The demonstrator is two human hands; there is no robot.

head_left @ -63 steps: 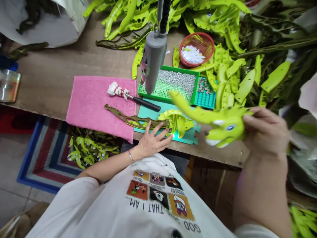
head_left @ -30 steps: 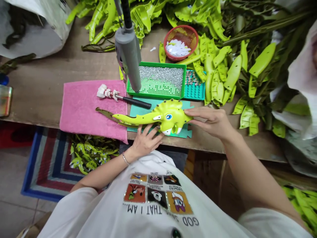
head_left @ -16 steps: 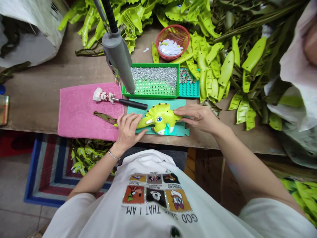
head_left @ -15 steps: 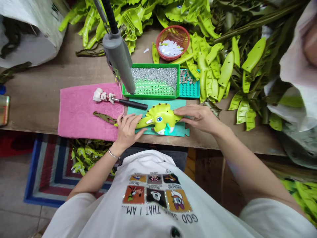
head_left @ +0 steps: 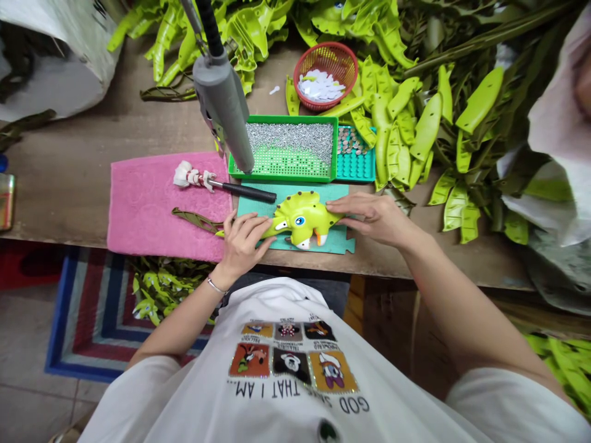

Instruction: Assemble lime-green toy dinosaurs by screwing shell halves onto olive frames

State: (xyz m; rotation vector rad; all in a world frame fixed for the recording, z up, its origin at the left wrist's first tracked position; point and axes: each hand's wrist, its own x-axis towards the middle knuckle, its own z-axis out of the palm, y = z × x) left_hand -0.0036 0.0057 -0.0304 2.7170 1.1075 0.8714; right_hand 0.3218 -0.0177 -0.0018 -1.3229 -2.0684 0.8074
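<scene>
A lime-green plastic dinosaur toy piece with a painted blue eye lies on the teal foam mat. Fingers of my left hand are closed over its narrow left part. At the other end, my right hand pinches the toy with thumb and fingers. An orange part shows at its lower edge. Beyond the toy rests a black-handled screwdriver-like tool, its far end wrapped in white cloth. A dark olive plastic strip lies left of my left hand, on the pink towel.
A grey powered driver hangs over a green tray of small screws. Beside it sits a teal tray with small round parts. A red basket holds white pieces. Piles of green plastic parts cover the back and right.
An orange part now shows in the toy's lower gap, where teal showed before. Both hands keep hold of the toy; my left hand has shifted slightly right along it.
</scene>
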